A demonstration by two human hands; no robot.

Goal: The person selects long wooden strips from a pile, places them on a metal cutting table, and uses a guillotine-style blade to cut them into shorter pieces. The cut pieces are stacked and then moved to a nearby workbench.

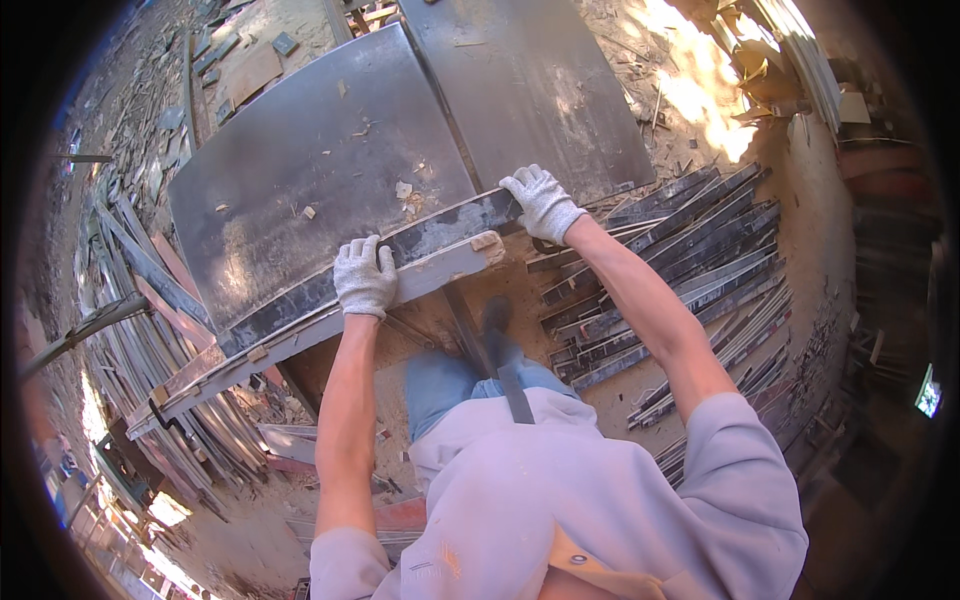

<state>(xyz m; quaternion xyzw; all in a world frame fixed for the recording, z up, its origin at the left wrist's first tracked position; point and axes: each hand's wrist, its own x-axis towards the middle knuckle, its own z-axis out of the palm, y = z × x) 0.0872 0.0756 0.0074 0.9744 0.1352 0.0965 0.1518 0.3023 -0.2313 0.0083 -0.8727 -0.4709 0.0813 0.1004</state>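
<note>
A long dark wooden strip (452, 226) with pale scuffs lies along the near edge of a smooth dark metal tabletop (330, 150). My left hand (365, 277), in a light grey knit glove, bends its fingers over the strip near its middle. Its palm is above a pale wooden rail (432, 272) that runs beside the strip on my side. At the strip's right end my right hand (542, 203), gloved alike, has its fingers closed over the end. The right thumb and the undersides of both grips are hidden.
Wood chips (404, 190) are scattered on the tabletop, which has a dark seam across it. Stacked dark-faced wooden strips (690, 250) lie on the ground at right. Long thin offcuts (165, 300) are heaped at left. A clamp (160, 412) sits at the rail's left end.
</note>
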